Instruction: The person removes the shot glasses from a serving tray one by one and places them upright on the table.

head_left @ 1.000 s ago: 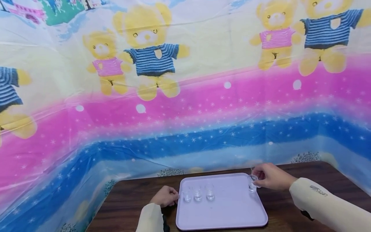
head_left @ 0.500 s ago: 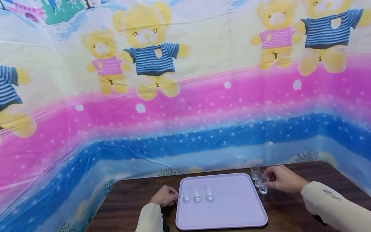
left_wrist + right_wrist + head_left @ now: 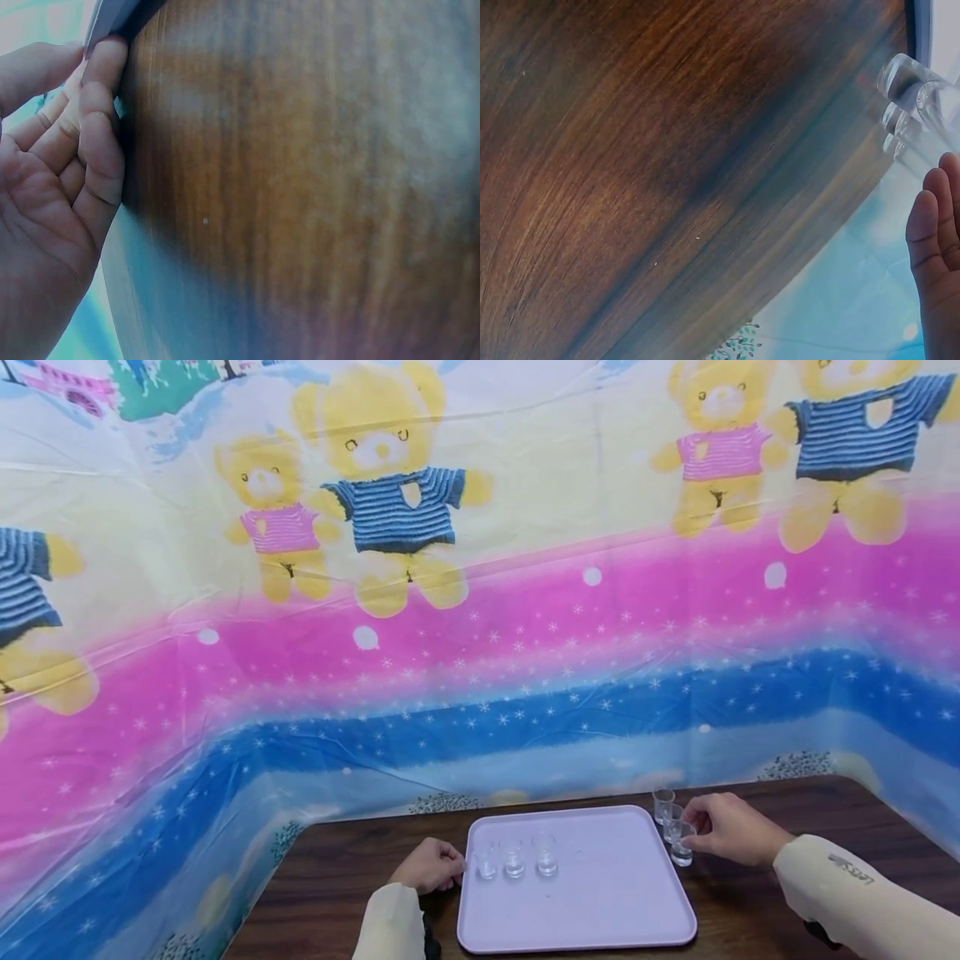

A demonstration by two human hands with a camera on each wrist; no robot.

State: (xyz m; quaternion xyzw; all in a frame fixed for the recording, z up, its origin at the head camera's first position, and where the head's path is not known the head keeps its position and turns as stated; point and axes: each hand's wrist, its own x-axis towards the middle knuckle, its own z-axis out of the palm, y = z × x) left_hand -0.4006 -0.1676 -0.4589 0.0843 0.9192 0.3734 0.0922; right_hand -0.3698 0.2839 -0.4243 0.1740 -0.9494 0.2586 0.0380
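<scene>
While the left hand (image 3: 429, 866) pinches the tray (image 3: 577, 914), the right hand (image 3: 738, 829) seems at placing the glass (image 3: 682, 855) pinched between its fingertips, release calling for parting them.

Dark lettering (image 3: 851, 868), partly legible as "LET", marked the cream sleeve (image 3: 862, 897) behind the gripping right hand (image 3: 737, 830); its remainder was blurred.

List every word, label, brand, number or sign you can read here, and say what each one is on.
"Lets", or close to it: dark lettering on the right sleeve; too small and blurred to be sure of the spelling.
No other text: I can make out none on the glasses, the tray, the tabletop or the printed backdrop.
</scene>
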